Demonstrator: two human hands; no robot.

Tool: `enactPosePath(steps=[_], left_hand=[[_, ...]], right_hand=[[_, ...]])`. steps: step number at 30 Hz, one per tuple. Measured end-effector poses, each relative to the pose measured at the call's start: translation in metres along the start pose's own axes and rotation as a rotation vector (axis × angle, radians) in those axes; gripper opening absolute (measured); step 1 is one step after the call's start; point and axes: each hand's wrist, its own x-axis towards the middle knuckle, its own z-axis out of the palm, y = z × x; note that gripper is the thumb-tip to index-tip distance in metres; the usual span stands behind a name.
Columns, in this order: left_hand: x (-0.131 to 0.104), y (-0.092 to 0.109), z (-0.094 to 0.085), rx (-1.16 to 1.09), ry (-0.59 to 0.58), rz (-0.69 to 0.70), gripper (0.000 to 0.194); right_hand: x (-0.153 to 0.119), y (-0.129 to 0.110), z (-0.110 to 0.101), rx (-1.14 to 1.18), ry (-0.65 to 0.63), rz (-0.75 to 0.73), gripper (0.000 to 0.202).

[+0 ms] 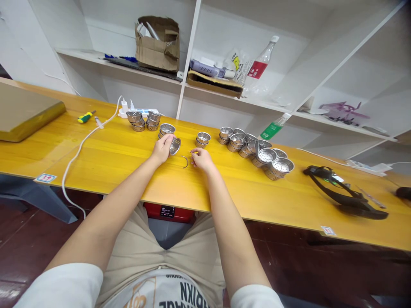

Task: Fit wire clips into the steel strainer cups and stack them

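My left hand (163, 149) is closed around a small perforated metal cup (175, 146), tilted with its opening toward the right. Beside it, my right hand (200, 158) pinches something thin and small that I cannot make out. A curved metal piece (184, 161) shows between the hands, just left of my right fingertips. Behind my left hand stands another perforated cup (167, 129), and a short stack of cups (203, 139) is behind my right hand.
More stacked cups (153, 120) stand at the back left, several others (265, 157) right of centre. A white cable (78, 149), green-yellow screwdriver (86, 117) and cardboard-coloured box (28, 111) lie left. A black headset (343, 192) rests right. Shelves (118, 67) rise behind.
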Motion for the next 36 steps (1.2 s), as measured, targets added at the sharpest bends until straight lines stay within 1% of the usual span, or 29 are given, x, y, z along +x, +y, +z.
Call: enactPosePath(steps=[4,8,13,22,30,36], left_hand=[[0.001,-0.002,-0.001,0.009,-0.009,0.012,0.063],[0.001,-0.003,-0.001,-0.004,-0.013,0.023,0.061],[0.0,0.0,0.0,-0.011,-0.002,0.008,0.06],[-0.001,0.004,-0.001,-0.009,-0.007,0.007,0.057],[-0.001,0.003,0.0,-0.015,-0.01,0.009,0.059],[-0.001,0.005,0.0,-0.012,-0.011,-0.005,0.059]], right_hand=[[-0.003,0.001,0.003,-0.07,-0.027,-0.033,0.016],[-0.01,-0.004,0.007,-0.12,-0.014,-0.027,0.021],[-0.015,-0.009,0.013,-0.115,0.016,-0.01,0.018],[-0.009,0.0,0.018,-0.195,0.016,-0.046,0.011],[-0.014,-0.005,0.014,-0.301,0.089,-0.091,0.012],[-0.017,-0.01,0.012,-0.462,0.172,-0.139,0.016]])
